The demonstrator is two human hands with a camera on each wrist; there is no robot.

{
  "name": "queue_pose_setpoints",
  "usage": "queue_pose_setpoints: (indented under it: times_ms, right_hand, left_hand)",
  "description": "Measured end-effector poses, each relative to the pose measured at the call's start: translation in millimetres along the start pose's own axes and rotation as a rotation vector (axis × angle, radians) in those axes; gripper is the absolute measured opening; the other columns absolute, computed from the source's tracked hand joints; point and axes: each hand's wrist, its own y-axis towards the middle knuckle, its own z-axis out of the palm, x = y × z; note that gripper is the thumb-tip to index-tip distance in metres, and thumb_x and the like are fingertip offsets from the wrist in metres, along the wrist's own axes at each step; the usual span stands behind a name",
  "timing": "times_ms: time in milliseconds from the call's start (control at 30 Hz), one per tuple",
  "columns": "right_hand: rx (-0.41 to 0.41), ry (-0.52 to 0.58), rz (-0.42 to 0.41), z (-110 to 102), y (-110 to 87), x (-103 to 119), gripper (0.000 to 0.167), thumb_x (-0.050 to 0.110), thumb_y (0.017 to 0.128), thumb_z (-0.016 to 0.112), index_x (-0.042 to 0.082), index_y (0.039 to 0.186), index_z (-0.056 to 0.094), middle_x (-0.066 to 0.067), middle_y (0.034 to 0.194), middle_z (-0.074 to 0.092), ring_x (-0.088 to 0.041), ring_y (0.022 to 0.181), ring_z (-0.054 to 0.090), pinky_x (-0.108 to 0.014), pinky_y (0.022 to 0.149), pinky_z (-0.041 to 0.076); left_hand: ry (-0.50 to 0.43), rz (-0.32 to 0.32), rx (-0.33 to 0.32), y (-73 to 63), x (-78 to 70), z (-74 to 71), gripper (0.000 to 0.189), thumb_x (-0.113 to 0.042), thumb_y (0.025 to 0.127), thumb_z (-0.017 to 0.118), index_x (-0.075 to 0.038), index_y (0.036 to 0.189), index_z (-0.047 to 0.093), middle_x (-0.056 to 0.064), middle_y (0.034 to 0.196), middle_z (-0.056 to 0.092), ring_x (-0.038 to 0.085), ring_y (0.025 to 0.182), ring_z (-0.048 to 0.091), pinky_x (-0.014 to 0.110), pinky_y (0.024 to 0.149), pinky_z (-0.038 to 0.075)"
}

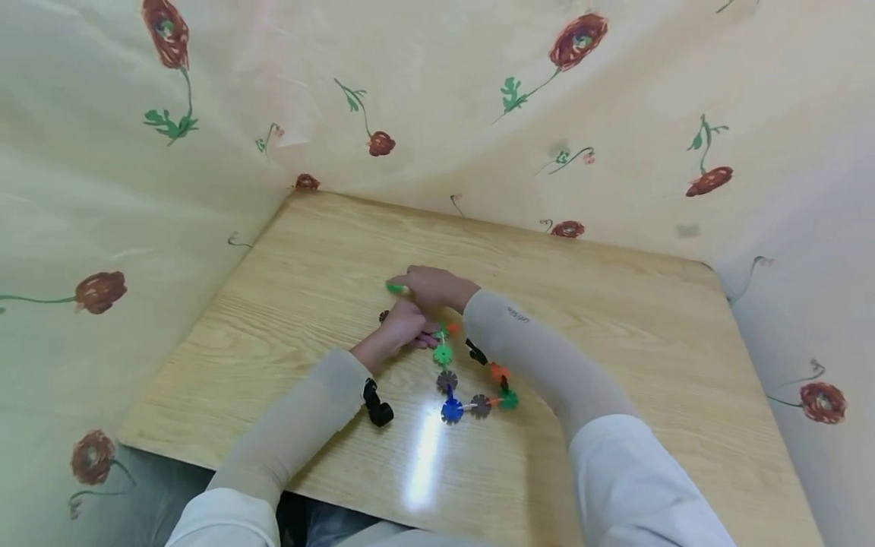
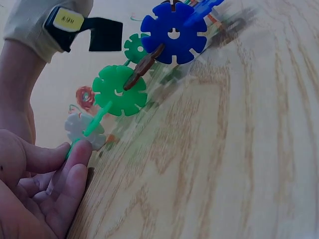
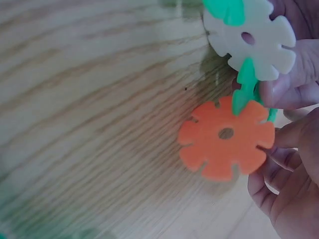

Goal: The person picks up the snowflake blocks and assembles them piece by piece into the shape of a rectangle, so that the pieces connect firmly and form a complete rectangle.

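Slotted plastic discs are joined edge to edge in a chain on the table, with a green disc and a blue disc among them. My left hand pinches a green disc edge-on between thumb and fingers, beside a white disc. Just beyond, my right hand reaches across to the left and holds a green disc, mostly covered by the fingers. Both hands are close together in the right wrist view, near an orange disc and a white disc.
Under the right forearm lie another orange disc and a green one, part of the same chain. A dark disc shows beside the left wrist. The wooden table meets flower-patterned sheeting at the back and sides.
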Motion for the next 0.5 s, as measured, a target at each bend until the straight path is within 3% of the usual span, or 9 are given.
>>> queue_pose_setpoints:
  times_ms: [100,333,500]
  right_hand:
    - [-0.022,-0.017,0.008,2,-1.2,-1,0.044,0.004,0.104,0.05,0.019,0.145,0.056,-0.012,0.124,0.055,-0.02,0.099,0.055,-0.032,0.085,0.053]
    - [-0.119,-0.016,0.024,4,-7.1,-11,0.024,0.0,0.096,0.06,0.006,0.117,0.07,-0.008,0.117,0.061,-0.022,0.105,0.061,-0.032,0.093,0.054]
    - [-0.122,0.041,0.039,3,-15.8,-13,0.034,-0.002,0.097,0.054,0.007,0.127,0.067,-0.011,0.116,0.064,-0.022,0.098,0.059,-0.035,0.089,0.052]
  left_hand:
    - [0.003,-0.021,0.003,1.5,2.2,3.6,0.018,0.0,0.093,0.065,0.006,0.11,0.068,0.013,0.074,0.072,0.018,0.059,0.07,0.027,0.053,0.059]
    - [0.029,-0.057,-0.026,3.3,2.0,3.8,0.01,-0.002,0.093,0.067,0.005,0.094,0.073,0.013,0.074,0.072,0.017,0.059,0.07,0.025,0.053,0.058]
    - [0.031,-0.058,-0.008,1.5,0.0,2.0,0.013,-0.004,0.095,0.066,0.006,0.096,0.074,0.013,0.075,0.073,0.015,0.06,0.07,0.023,0.053,0.058]
